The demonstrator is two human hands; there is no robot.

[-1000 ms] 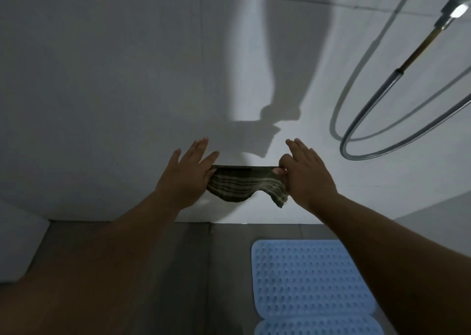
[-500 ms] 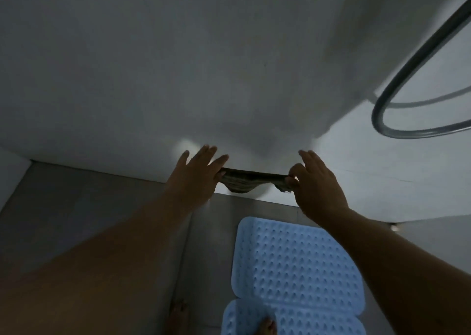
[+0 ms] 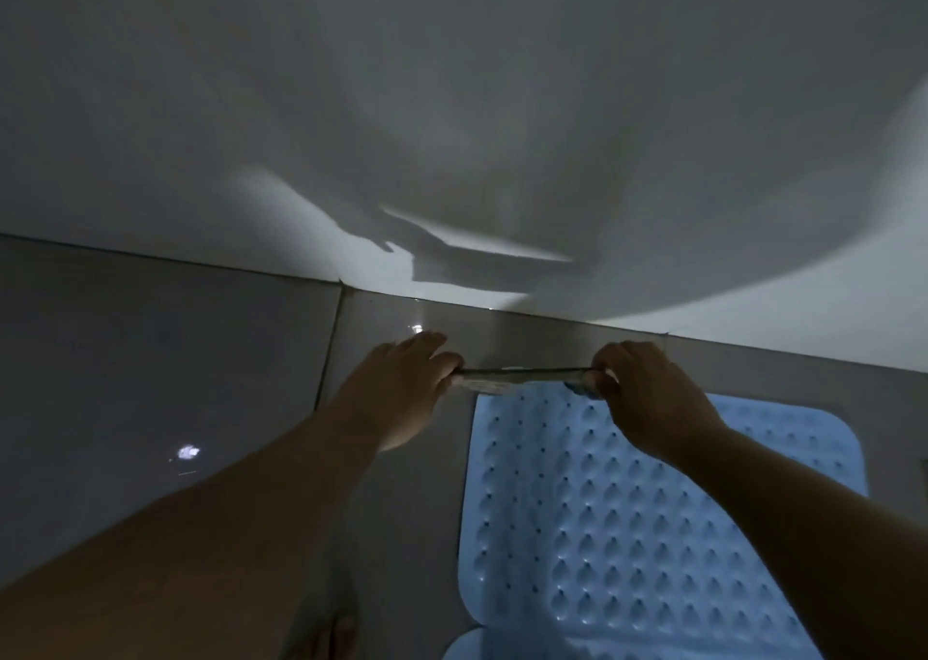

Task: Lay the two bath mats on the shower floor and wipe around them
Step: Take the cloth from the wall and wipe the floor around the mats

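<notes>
Your left hand (image 3: 401, 383) and your right hand (image 3: 638, 388) each pinch one end of a cloth (image 3: 522, 378), so it is stretched flat between them, low over the shower floor (image 3: 150, 383). You hold it this way, I think, so that it comes down spread out and not in a ball, ready to wipe. It hangs just above the far edge of the blue bath mat (image 3: 653, 508), near the line where the floor meets the wall (image 3: 452, 107).

This mat lies flat on the grey tiles, with its bumps facing up. At the bottom of the view, the rounded edge of a second blue mat (image 3: 467, 647) shows, touching or overlapping the first; I cannot tell which. So the mats seem already laid, and the wiping around them is the step now. The light is weak, so the pattern of the cloth is not clear.
</notes>
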